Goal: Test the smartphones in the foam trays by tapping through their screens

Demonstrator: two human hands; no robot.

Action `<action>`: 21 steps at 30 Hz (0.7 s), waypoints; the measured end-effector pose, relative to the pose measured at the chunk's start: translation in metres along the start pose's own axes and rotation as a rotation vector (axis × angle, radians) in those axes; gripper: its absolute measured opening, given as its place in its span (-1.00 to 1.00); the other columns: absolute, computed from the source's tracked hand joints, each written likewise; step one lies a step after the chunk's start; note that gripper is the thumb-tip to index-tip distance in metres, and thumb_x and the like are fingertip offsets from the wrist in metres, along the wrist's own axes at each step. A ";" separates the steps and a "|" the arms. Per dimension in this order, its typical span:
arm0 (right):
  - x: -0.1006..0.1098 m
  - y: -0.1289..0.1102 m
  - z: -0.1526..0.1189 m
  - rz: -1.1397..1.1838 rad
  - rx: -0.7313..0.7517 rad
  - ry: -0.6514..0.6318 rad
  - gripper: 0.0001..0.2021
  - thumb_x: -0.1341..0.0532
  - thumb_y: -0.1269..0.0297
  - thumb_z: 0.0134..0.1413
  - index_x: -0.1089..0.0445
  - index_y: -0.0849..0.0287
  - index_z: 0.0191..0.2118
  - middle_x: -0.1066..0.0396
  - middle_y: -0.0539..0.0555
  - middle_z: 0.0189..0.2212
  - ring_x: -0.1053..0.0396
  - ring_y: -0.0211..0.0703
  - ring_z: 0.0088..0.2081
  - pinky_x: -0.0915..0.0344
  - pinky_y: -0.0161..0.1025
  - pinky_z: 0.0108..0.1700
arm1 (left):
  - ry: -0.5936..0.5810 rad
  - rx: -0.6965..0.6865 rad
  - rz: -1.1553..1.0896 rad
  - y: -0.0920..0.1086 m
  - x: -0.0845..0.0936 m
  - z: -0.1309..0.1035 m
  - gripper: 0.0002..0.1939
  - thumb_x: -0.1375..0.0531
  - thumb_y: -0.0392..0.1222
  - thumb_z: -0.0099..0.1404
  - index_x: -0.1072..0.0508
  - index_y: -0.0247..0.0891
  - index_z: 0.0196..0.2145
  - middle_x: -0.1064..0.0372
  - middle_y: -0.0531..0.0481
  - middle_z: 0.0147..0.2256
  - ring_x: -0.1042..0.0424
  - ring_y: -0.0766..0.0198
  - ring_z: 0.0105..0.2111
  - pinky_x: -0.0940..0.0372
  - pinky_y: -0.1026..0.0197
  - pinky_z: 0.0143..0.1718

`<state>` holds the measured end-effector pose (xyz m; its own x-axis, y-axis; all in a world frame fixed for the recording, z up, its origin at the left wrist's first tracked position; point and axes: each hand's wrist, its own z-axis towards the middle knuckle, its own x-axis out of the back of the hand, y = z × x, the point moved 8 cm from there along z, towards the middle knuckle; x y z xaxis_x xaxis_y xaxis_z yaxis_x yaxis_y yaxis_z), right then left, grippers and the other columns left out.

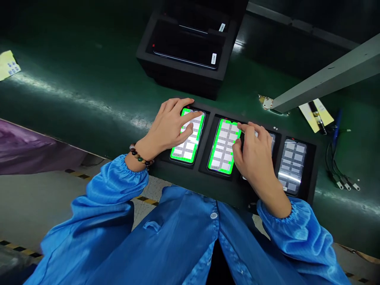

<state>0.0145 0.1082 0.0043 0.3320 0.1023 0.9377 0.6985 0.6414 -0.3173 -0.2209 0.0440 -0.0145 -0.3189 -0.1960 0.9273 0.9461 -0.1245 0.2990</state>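
Several smartphones lie face up in a row in a black foam tray [203, 158]. My left hand [170, 126] is over the leftmost phone [186, 148], its fingers spread and the index fingertip at the screen's upper right. A green border fills most of that screen's edge, around a white and grey grid. The second phone [221, 150] shows the same green border. At its upper right edge are the fingertips of my right hand [255, 152], which covers much of the third phone [272, 142]. The rightmost phone [292, 166] has a dim grey grid and no green.
Behind the tray stands a stack of black foam trays [181, 73] with a dark phone [187, 49] on top. A grey metal post [326, 75] slants in from the right. Beyond it lie sticky notes [325, 113], a pen [316, 113] and USB cables [341, 178].
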 end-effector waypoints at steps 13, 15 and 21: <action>-0.013 -0.014 0.016 0.070 0.171 -0.029 -0.57 -0.02 0.38 0.45 -0.34 0.16 0.32 -0.54 0.29 0.22 -0.25 0.34 0.46 -0.15 0.39 0.47 | 0.044 0.243 0.120 0.003 0.024 -0.048 -0.57 -0.09 -0.13 0.56 -0.60 0.00 0.25 -0.38 -0.12 0.38 -0.29 -0.23 0.33 -0.22 -0.31 0.34; -0.014 -0.015 0.016 0.076 0.176 -0.031 -0.58 -0.01 0.38 0.45 -0.34 0.16 0.31 -0.54 0.28 0.24 -0.26 0.34 0.46 -0.15 0.38 0.47 | 0.045 0.252 0.109 0.007 0.027 -0.061 -0.57 -0.13 -0.14 0.53 -0.62 0.00 0.23 -0.39 -0.11 0.37 -0.30 -0.23 0.32 -0.22 -0.31 0.33; -0.018 -0.015 0.020 0.096 0.178 -0.062 -0.55 -0.02 0.39 0.43 -0.31 0.14 0.34 -0.51 0.25 0.28 -0.24 0.31 0.46 -0.14 0.38 0.47 | 0.075 0.157 0.130 0.026 0.033 -0.099 -0.59 -0.22 -0.15 0.45 -0.67 -0.03 0.18 -0.48 -0.11 0.32 -0.39 -0.23 0.27 -0.26 -0.32 0.29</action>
<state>-0.0149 0.1120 -0.0050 0.3480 0.2127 0.9130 0.5403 0.7504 -0.3807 -0.2125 -0.0622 0.0013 -0.1914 -0.2731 0.9428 0.9749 0.0582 0.2148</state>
